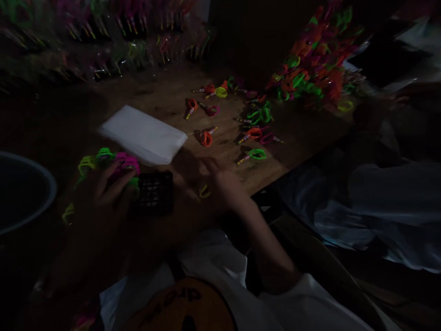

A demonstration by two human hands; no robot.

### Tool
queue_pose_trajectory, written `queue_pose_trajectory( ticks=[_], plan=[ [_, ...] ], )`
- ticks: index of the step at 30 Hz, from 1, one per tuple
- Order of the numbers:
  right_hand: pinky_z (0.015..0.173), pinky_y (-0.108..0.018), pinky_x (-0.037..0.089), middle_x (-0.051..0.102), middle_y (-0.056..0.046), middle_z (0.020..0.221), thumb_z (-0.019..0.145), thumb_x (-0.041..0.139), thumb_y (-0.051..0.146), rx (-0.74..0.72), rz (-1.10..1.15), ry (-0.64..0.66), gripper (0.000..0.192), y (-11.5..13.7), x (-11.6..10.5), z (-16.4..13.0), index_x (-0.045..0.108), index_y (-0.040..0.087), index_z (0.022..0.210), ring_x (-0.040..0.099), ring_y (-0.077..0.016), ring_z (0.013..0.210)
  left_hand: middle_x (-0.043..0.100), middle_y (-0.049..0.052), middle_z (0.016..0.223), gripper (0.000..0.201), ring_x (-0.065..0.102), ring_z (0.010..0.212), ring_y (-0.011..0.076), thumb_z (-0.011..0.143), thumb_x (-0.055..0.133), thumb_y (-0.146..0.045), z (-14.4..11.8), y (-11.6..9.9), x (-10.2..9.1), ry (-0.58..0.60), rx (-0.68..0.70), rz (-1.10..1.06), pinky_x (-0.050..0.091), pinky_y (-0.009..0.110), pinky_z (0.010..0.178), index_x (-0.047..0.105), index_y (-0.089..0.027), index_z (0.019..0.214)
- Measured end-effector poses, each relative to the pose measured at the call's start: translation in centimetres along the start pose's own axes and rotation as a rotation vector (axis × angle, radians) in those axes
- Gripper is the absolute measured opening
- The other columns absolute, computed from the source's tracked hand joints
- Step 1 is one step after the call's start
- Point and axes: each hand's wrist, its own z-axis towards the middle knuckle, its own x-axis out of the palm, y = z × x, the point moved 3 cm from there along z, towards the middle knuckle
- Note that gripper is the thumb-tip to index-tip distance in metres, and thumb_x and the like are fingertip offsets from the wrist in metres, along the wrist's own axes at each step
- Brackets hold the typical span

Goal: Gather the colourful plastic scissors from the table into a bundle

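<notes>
Left hand [106,197]: fingers bent over the neon cluster [127,163], magenta at the fingertips, green and yellow fanning off around the far side and left. Pieces sit right at the fingers, partly hidden by them. Can't tell whether the fingers are closed on any or just resting there; palm is out of sight and dark.

Black grid tray [155,193] is just right of that cluster, between the two hands.

Right hand [223,184]: low at the table [151,92], fingers partly extended, motion-blurred. Small yellow piece [204,191] is just beside it, on the tray side. Grip opening and contact can't be told from the blur; no piece shows clearly in it.

White stack [144,133] lies beyond the tray. Loose orange piece [206,139] and green piece [257,154] lie beyond the right hand, apart from it, others scattered behind. Big mixed pile [310,73] at the far right, bagged pieces [131,50] at the far left. Co-worker's sleeve [372,188] on the right.
</notes>
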Motion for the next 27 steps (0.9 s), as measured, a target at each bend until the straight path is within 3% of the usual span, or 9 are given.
queue_pose_trajectory(
  ticks=[4, 8, 12, 14, 16, 19, 21, 24, 27],
  plan=[
    [0.091, -0.04, 0.05, 0.052, -0.017, 0.138, 0.089, 0.046, 0.005, -0.139, -0.394, 0.096, 0.042, -4.5, -0.1, -1.3, 0.059, 0.014, 0.128, 0.052, -0.0309, 0.118, 0.06, 0.005, 0.131, 0.037, 0.056, 0.12, 0.0259, 0.097, 0.04, -0.037, 0.6, 1.0, -1.4, 0.055, 0.008, -0.009, 0.042, 0.047, 0.105, 0.057, -0.025, 0.128],
    [0.098, -0.042, 0.047, 0.056, -0.021, 0.13, 0.088, 0.047, 0.005, -0.269, -0.452, 0.015, 0.041, -6.4, 1.2, -2.0, 0.058, 0.009, 0.127, 0.052, -0.028, 0.117, 0.065, 0.002, 0.123, 0.027, 0.058, 0.118, 0.0201, 0.097, 0.045, -0.031, 0.0, 2.5, -2.5, 0.029, 0.021, -0.04, 0.044, 0.037, 0.103, 0.062, -0.026, 0.117],
    [0.081, -0.037, 0.055, 0.062, -0.02, 0.118, 0.087, 0.049, 0.007, -0.193, -0.493, 0.033, 0.033, -6.8, 0.9, -2.5, 0.064, 0.012, 0.116, 0.059, -0.0277, 0.107, 0.063, 0.004, 0.126, 0.029, 0.053, 0.124, 0.0216, 0.096, 0.046, -0.028, -1.2, 3.4, -1.9, 0.039, 0.052, -0.039, 0.04, 0.041, 0.109, 0.059, -0.026, 0.121],
    [0.075, -0.034, 0.056, 0.065, -0.018, 0.112, 0.085, 0.051, 0.007, -0.139, -0.372, 0.035, 0.032, -5.4, 1.0, -2.8, 0.065, 0.015, 0.112, 0.062, -0.027, 0.102, 0.061, 0.005, 0.13, 0.029, 0.052, 0.126, 0.0224, 0.095, 0.046, -0.028, -1.5, 3.4, -1.3, 0.048, 0.02, -0.03, 0.039, 0.043, 0.11, 0.059, -0.025, 0.121],
    [0.077, -0.032, 0.055, 0.07, -0.012, 0.104, 0.084, 0.053, 0.011, -0.142, -0.043, 0.039, 0.029, -2.8, 1.9, -3.0, 0.067, 0.019, 0.108, 0.066, -0.0244, 0.096, 0.063, 0.005, 0.127, 0.027, 0.053, 0.124, 0.0224, 0.095, 0.045, -0.028, -1.4, 3.3, -1.0, -0.011, -0.006, -0.017, 0.04, 0.044, 0.108, 0.061, -0.025, 0.118],
    [0.074, -0.031, 0.055, 0.074, -0.004, 0.094, 0.084, 0.059, 0.025, -0.112, 0.621, 0.119, 0.024, 2.1, 5.3, -3.0, 0.069, 0.023, 0.105, 0.069, -0.0215, 0.085, 0.068, 0.004, 0.118, 0.024, 0.058, 0.117, 0.0217, 0.096, 0.045, -0.027, -1.2, 3.0, -0.6, -0.1, -0.033, -0.02, 0.043, 0.044, 0.103, 0.064, -0.025, 0.11],
    [0.071, -0.03, 0.054, 0.075, -0.001, 0.089, 0.08, 0.066, 0.033, -0.02, 0.897, 0.177, 0.023, 5.0, 8.2, -2.8, 0.071, 0.022, 0.099, 0.069, -0.0224, 0.083, 0.069, 0.003, 0.116, 0.023, 0.059, 0.116, 0.0205, 0.095, 0.046, -0.026, -1.2, 2.9, -0.3, -0.132, -0.042, -0.015, 0.044, 0.042, 0.103, 0.064, -0.024, 0.109],
    [0.068, -0.029, 0.053, 0.075, -0.002, 0.083, 0.073, 0.073, 0.037, 0.146, 1.037, 0.085, 0.022, 7.7, 11.7, -2.5, 0.072, 0.019, 0.086, 0.069, -0.0238, 0.081, 0.067, 0.004, 0.118, 0.024, 0.057, 0.121, 0.0187, 0.094, 0.048, -0.022, -1.4, 3.1, 0.2, -0.17, -0.045, 0.025, 0.043, 0.04, 0.106, 0.062, -0.023, 0.113],
    [0.066, -0.029, 0.051, 0.075, -0.003, 0.083, 0.077, 0.067, 0.035, 0.151, 0.938, 0.027, 0.017, 8.6, 13.4, -2.5, 0.071, 0.02, 0.082, 0.068, -0.0227, 0.076, 0.067, 0.005, 0.12, 0.025, 0.057, 0.121, 0.0184, 0.094, 0.048, -0.021, -1.7, 3.2, 0.5, -0.185, -0.036, 0.046, 0.043, 0.04, 0.106, 0.061, -0.022, 0.115]
  ],
)
